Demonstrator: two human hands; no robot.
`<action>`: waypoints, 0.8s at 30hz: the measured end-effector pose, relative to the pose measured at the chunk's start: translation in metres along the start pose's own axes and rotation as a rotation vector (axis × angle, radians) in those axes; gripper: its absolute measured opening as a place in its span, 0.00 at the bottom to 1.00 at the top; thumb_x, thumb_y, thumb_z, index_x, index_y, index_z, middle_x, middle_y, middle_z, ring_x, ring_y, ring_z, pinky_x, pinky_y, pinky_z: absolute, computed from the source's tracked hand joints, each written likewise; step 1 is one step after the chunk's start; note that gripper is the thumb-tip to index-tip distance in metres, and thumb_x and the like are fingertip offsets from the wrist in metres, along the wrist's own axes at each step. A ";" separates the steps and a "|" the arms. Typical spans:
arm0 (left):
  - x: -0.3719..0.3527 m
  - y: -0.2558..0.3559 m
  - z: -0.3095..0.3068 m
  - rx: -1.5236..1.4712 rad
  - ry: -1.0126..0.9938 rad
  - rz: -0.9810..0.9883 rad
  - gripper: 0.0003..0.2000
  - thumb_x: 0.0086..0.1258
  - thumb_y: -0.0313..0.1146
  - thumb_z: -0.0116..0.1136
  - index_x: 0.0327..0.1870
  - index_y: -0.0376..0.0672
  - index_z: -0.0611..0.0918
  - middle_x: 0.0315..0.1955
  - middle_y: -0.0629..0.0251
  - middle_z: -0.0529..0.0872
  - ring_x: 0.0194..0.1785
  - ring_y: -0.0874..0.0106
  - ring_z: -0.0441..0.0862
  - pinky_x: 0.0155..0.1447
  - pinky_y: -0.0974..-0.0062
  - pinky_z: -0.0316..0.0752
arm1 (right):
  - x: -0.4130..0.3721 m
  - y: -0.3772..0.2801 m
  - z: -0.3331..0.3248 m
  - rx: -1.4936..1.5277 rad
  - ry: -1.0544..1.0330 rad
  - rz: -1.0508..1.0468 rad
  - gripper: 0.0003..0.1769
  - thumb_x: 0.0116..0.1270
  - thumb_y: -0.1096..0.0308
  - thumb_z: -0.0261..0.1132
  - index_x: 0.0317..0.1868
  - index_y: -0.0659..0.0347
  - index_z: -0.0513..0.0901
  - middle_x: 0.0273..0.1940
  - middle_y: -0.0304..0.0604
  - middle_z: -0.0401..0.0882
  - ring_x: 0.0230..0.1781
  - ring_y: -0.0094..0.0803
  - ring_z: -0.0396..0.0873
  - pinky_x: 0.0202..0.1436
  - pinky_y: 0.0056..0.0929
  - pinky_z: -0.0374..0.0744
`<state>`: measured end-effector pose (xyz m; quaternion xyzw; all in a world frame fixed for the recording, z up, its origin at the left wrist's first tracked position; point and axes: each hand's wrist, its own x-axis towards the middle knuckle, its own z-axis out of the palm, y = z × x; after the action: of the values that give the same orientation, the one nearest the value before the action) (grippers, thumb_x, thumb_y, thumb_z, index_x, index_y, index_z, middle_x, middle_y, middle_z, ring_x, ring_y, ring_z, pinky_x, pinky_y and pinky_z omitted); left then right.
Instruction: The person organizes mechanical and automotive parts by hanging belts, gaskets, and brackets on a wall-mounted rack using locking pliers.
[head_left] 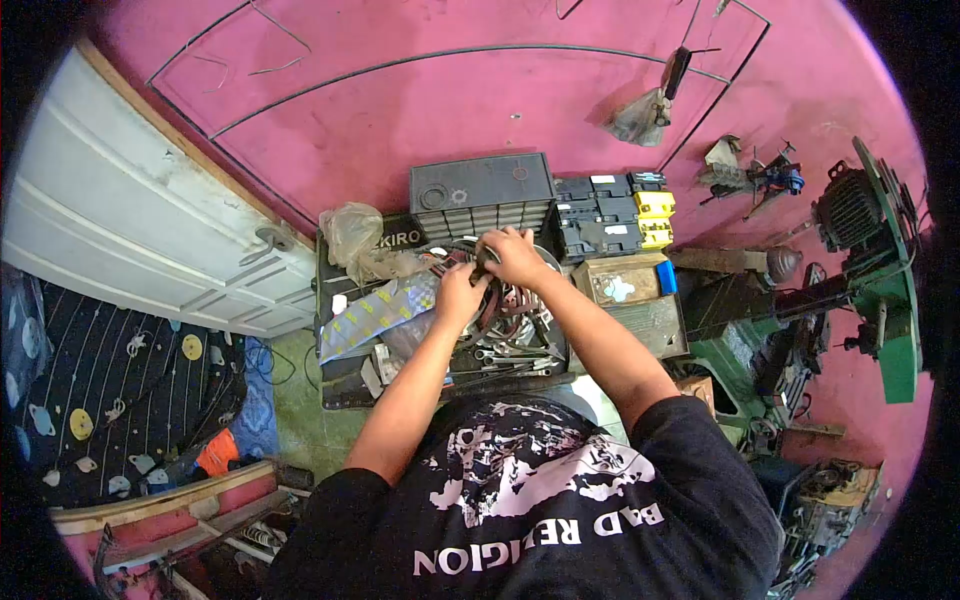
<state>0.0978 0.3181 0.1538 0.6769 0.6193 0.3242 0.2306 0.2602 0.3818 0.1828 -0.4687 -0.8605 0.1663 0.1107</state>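
Observation:
My left hand (461, 294) and my right hand (512, 257) are close together over a cluttered workbench. Between them is a small dark object, gripped by the fingers of both hands; its exact shape is too small to tell. Reddish-brown and dark curved parts (513, 313) lie in a heap just below and right of my hands. Several wrenches (515, 355) are spread nearer to my body. A grey and yellow patterned sheet (375, 318) lies to the left of my left hand.
Behind my hands stands a dark drawer cabinet (482, 190), with black and yellow cases (600, 215) beside it. A plastic bag (352, 238) sits at the back left. Right of the heap is a wooden box (622, 284). A green machine (885, 290) stands far right.

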 end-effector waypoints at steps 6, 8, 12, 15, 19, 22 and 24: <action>0.006 0.046 -0.029 -0.196 0.105 0.043 0.16 0.64 0.36 0.72 0.49 0.37 0.88 0.41 0.52 0.89 0.47 0.52 0.86 0.53 0.59 0.80 | -0.034 -0.012 -0.061 0.267 0.286 -0.019 0.21 0.58 0.65 0.72 0.53 0.52 0.84 0.46 0.37 0.88 0.53 0.39 0.81 0.59 0.42 0.65; 0.010 0.060 -0.037 -0.226 0.131 0.081 0.16 0.63 0.35 0.73 0.50 0.37 0.88 0.41 0.54 0.90 0.43 0.57 0.86 0.50 0.63 0.79 | -0.041 -0.008 -0.070 0.330 0.336 -0.007 0.21 0.58 0.65 0.72 0.53 0.51 0.84 0.46 0.37 0.88 0.52 0.39 0.81 0.59 0.41 0.65; 0.019 0.103 -0.054 -0.213 0.185 0.123 0.18 0.63 0.36 0.74 0.52 0.38 0.88 0.38 0.57 0.89 0.35 0.64 0.81 0.43 0.66 0.77 | -0.050 0.000 -0.096 0.521 0.491 -0.043 0.23 0.59 0.70 0.74 0.56 0.57 0.81 0.48 0.42 0.86 0.52 0.37 0.83 0.59 0.37 0.75; 0.026 0.136 -0.057 -0.232 0.224 0.182 0.18 0.63 0.37 0.75 0.51 0.38 0.88 0.37 0.56 0.89 0.34 0.65 0.80 0.41 0.67 0.76 | -0.059 0.007 -0.112 0.674 0.538 -0.058 0.26 0.61 0.73 0.76 0.59 0.61 0.78 0.49 0.42 0.85 0.53 0.31 0.82 0.55 0.33 0.81; 0.039 0.171 -0.053 -0.251 0.231 0.211 0.19 0.62 0.35 0.76 0.52 0.37 0.88 0.36 0.57 0.89 0.32 0.68 0.80 0.40 0.70 0.77 | -0.080 0.021 -0.137 0.781 0.521 0.022 0.25 0.64 0.72 0.75 0.60 0.62 0.77 0.50 0.39 0.83 0.52 0.26 0.79 0.62 0.29 0.75; 0.052 0.177 -0.029 -0.423 0.182 0.177 0.18 0.65 0.35 0.75 0.52 0.36 0.87 0.34 0.64 0.88 0.33 0.75 0.78 0.41 0.74 0.76 | -0.093 0.040 -0.158 0.922 0.584 -0.045 0.24 0.63 0.73 0.75 0.58 0.62 0.78 0.51 0.39 0.82 0.54 0.26 0.78 0.62 0.29 0.76; 0.058 0.205 -0.025 -0.591 0.081 0.118 0.19 0.68 0.32 0.73 0.57 0.34 0.85 0.35 0.70 0.87 0.35 0.83 0.75 0.40 0.81 0.73 | -0.102 0.054 -0.177 0.981 0.601 -0.056 0.24 0.62 0.73 0.76 0.57 0.62 0.77 0.49 0.37 0.81 0.53 0.25 0.78 0.62 0.29 0.75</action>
<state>0.2225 0.3471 0.3259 0.6017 0.4665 0.5301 0.3734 0.4179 0.3552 0.3211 -0.3659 -0.6256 0.4027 0.5591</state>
